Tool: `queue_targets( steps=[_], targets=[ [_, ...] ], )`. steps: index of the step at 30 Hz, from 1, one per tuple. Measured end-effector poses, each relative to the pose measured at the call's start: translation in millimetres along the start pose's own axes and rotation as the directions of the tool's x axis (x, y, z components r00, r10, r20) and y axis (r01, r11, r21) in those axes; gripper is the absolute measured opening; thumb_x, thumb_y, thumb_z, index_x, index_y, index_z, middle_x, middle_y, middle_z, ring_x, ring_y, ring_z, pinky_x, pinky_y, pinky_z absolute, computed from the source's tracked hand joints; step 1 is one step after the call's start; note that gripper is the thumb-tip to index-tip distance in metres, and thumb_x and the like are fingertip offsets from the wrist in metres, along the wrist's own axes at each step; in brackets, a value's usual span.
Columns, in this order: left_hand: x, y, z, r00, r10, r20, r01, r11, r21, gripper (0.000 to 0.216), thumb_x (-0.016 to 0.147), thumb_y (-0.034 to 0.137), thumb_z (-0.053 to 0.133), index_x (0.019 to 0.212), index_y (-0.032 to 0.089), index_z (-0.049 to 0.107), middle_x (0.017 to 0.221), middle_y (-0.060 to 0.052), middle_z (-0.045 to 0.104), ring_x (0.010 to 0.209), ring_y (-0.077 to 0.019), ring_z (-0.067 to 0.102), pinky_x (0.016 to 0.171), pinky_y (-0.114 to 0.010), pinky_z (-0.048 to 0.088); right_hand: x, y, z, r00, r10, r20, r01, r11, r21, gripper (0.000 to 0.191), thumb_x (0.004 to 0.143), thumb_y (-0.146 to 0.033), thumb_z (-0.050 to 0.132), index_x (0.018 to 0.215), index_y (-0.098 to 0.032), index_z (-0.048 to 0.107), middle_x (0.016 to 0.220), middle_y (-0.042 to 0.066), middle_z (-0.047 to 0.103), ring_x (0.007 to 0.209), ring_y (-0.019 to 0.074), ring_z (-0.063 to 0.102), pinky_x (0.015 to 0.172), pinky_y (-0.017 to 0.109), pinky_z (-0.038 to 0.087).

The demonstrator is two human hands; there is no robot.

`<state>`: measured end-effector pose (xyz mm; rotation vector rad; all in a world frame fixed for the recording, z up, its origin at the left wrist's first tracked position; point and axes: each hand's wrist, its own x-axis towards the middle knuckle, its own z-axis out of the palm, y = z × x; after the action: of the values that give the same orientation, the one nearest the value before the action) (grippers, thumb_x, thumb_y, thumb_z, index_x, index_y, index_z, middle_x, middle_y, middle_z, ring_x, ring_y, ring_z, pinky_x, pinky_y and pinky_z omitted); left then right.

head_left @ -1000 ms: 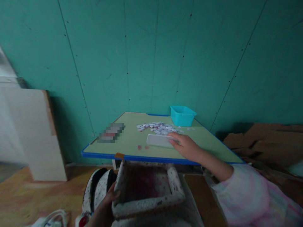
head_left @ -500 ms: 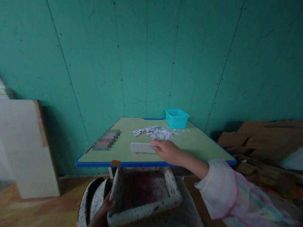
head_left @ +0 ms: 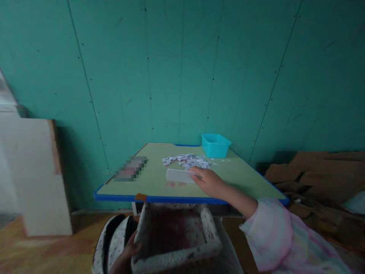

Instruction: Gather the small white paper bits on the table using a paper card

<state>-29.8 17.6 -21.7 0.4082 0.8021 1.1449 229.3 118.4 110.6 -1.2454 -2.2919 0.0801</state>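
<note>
My right hand [head_left: 209, 182] is closed around the right end of a flat white rectangular bar [head_left: 179, 176], which it holds over the tabletop [head_left: 242, 182]. Small reddish bits or marks [head_left: 170, 184] show just under the bar's lower edge. Behind the bar lies a spread pile of small white pieces [head_left: 189, 160]; what they are is too small to tell. At the lower left, my left hand [head_left: 129, 249] grips the left wall of a stained white box [head_left: 176, 258], tucked against the table's front edge. The box's inside is dark and reddish.
A turquoise plastic basket [head_left: 216, 146] stands at the table's back right corner, a few loose white pieces near it. A blurred-out flat object [head_left: 130, 168] lies at the table's left. White boards [head_left: 40, 175] lean at the left; flattened cardboard [head_left: 316, 171] is piled at right.
My right hand and the white bar have shifted slightly to the right and away, showing more of the reddish marks. My left hand keeps its hold on the box. The view has moved a little.
</note>
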Motion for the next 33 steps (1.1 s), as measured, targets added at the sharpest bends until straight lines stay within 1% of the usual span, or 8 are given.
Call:
queue_targets(
  steps=[4,10,15,18,23,26,28,33],
  targets=[
    [8.4,-0.8,-7.8,0.998,0.022,0.056,-0.022,1.000,-0.001,0.053,0.067,0.014,0.061,0.118,0.021,0.048,0.076,-0.003,0.074,0.084,-0.0300,0.065,0.076,-0.042,0.049,-0.3,-8.8,0.3,0.998,-0.058,-0.002,0.058,0.998,-0.009,0.029,0.085,-0.023,0.039,0.108,-0.018,0.055,0.102,0.008,0.063,0.093,0.0186,0.057,0.079,0.031,0.042],
    [3.7,3.0,0.0,0.996,-0.002,0.085,0.010,0.996,-0.087,0.047,0.063,0.016,0.064,0.109,0.020,0.054,0.070,-0.001,0.072,0.084,-0.0280,0.065,0.074,-0.038,0.050,-2.4,-12.0,0.0,0.997,-0.073,0.026,0.073,0.997,-0.026,0.029,0.085,-0.023,0.038,0.108,-0.019,0.055,0.105,0.008,0.062,0.094,0.0192,0.057,0.080,0.031,0.041],
    [2.1,-1.0,-1.1,0.999,-0.027,0.039,0.030,0.997,-0.068,0.060,0.063,0.019,0.066,0.119,0.020,0.046,0.079,-0.002,0.074,0.088,-0.0296,0.064,0.076,-0.040,0.049,3.5,-6.6,1.3,1.000,-0.024,-0.019,0.024,0.999,0.026,0.029,0.085,-0.024,0.039,0.109,-0.017,0.054,0.101,0.008,0.063,0.093,0.0187,0.056,0.078,0.030,0.041],
    [1.1,-1.7,0.0,1.000,-0.010,0.008,0.010,0.998,-0.054,0.066,0.062,0.020,0.066,0.124,0.020,0.042,0.079,-0.004,0.074,0.089,-0.0316,0.064,0.077,-0.041,0.049,5.3,-5.9,3.7,1.000,-0.024,-0.005,0.024,0.999,0.048,0.028,0.084,-0.024,0.040,0.106,-0.018,0.055,0.098,0.008,0.063,0.090,0.0185,0.057,0.076,0.029,0.041],
    [-1.0,3.3,4.9,0.998,-0.004,0.065,0.006,1.000,-0.029,0.069,0.066,0.017,0.061,0.129,0.021,0.034,0.075,-0.003,0.073,0.087,-0.0306,0.065,0.075,-0.040,0.049,9.7,-2.5,0.9,1.000,0.011,0.004,-0.011,0.997,0.079,0.031,0.083,-0.023,0.041,0.109,-0.017,0.055,0.101,0.009,0.062,0.093,0.0194,0.056,0.079,0.031,0.040],
    [3.8,2.8,-0.3,0.995,0.000,0.101,0.003,1.000,-0.029,0.068,0.067,0.016,0.060,0.130,0.019,0.034,0.076,-0.003,0.073,0.088,-0.0294,0.064,0.074,-0.038,0.049,21.9,9.4,-4.1,0.998,0.064,-0.008,-0.062,0.985,0.164,0.033,0.078,-0.019,0.044,0.110,-0.016,0.054,0.108,0.010,0.060,0.096,0.0193,0.053,0.082,0.032,0.039],
    [7.7,0.4,-6.2,0.993,0.004,0.117,-0.003,1.000,-0.003,0.061,0.071,0.017,0.057,0.129,0.021,0.035,0.078,-0.003,0.073,0.088,-0.0278,0.064,0.072,-0.037,0.049,33.4,21.4,-4.0,0.990,0.143,0.017,-0.142,0.951,0.275,0.033,0.075,-0.017,0.046,0.107,-0.015,0.055,0.104,0.009,0.060,0.089,0.0177,0.055,0.076,0.029,0.040],
    [8.1,-0.2,-13.1,0.987,0.008,0.159,-0.020,0.997,0.078,0.051,0.077,0.018,0.048,0.126,0.027,0.038,0.080,-0.001,0.072,0.083,-0.0238,0.065,0.067,-0.034,0.047,58.5,48.5,12.7,0.929,0.360,0.087,-0.346,0.758,0.553,0.032,0.067,-0.017,0.051,0.099,-0.014,0.056,0.085,0.003,0.062,0.068,0.0126,0.054,0.060,0.022,0.038]
  ],
)
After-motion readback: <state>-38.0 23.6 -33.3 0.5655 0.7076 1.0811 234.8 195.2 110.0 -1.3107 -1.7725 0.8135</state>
